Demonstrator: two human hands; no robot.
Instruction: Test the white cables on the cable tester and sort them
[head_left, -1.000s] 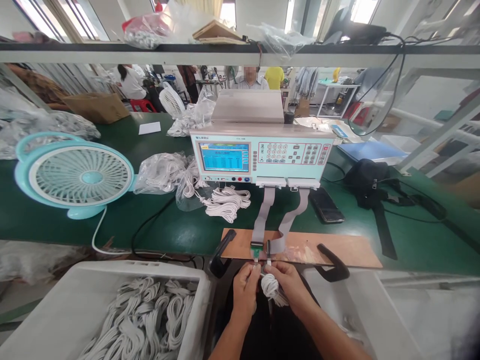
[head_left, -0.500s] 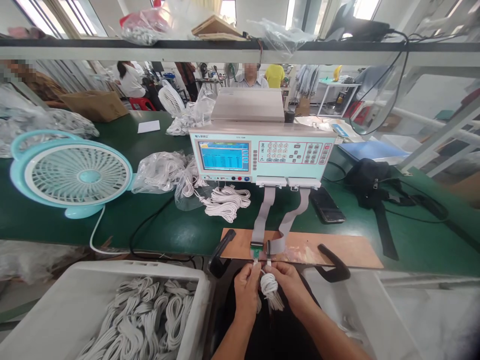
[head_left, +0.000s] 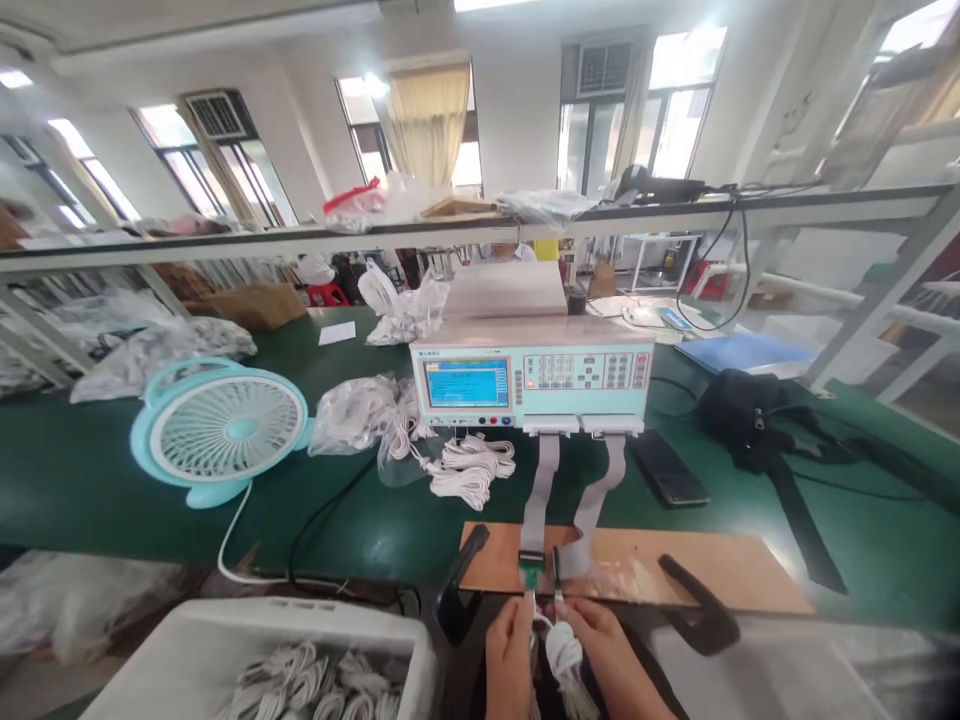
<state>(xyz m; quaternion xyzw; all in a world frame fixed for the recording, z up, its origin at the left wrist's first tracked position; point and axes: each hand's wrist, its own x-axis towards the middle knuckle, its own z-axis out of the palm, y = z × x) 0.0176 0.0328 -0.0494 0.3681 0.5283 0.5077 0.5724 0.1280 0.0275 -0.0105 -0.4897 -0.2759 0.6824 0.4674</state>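
At the near edge of the green bench, the person's left hand point(head_left: 510, 648) and right hand point(head_left: 609, 652) meet just below a wooden board point(head_left: 675, 570). Between them hangs a coiled white cable point(head_left: 562, 652), its bundle resting against the right palm. Each hand pinches one end of the cable with narrow, closed fingertips. The left end is raised to a green connector point(head_left: 532, 573) on the board's front edge, though the plugs themselves are too small to make out. Grey ribbon leads point(head_left: 541, 485) climb from the board to a tester point(head_left: 532, 375). A white bin point(head_left: 225, 650) of similar coils sits to the left.
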